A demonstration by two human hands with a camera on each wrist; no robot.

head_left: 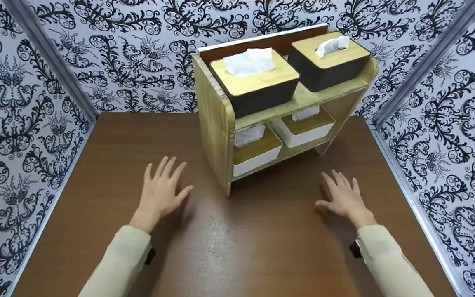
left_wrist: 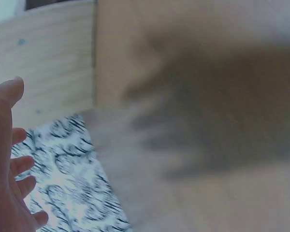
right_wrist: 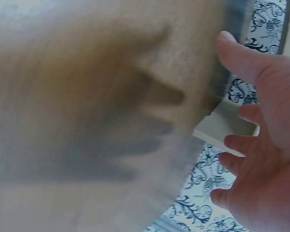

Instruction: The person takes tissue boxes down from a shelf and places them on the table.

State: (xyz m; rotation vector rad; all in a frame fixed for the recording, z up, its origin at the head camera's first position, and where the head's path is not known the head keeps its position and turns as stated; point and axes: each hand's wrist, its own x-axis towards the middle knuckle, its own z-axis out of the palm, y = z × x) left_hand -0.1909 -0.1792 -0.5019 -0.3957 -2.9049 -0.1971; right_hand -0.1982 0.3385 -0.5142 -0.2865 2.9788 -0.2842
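Note:
My left hand (head_left: 161, 192) hovers over the brown table with fingers spread, left of a wooden two-tier shelf (head_left: 215, 123). My right hand (head_left: 342, 198), also with spread fingers, is in front of the shelf's right end. Both hold nothing and cast shadows on the tabletop. On the upper tier stand two black tissue boxes with light wood lids, one left (head_left: 262, 99) and one right (head_left: 330, 76). The lower tier bears two white tissue boxes with wood lids, one left (head_left: 258, 161) and one right (head_left: 309, 137), partly hidden by the upper board. White tissue sticks out of each.
The shelf stands at an angle on the brown table (head_left: 237, 239), near the back wall (head_left: 138, 57). Black-and-white scroll-patterned walls with grey metal posts (head_left: 56, 62) enclose the table's back and sides. A dark wrist strap piece (head_left: 150, 255) shows under the left sleeve.

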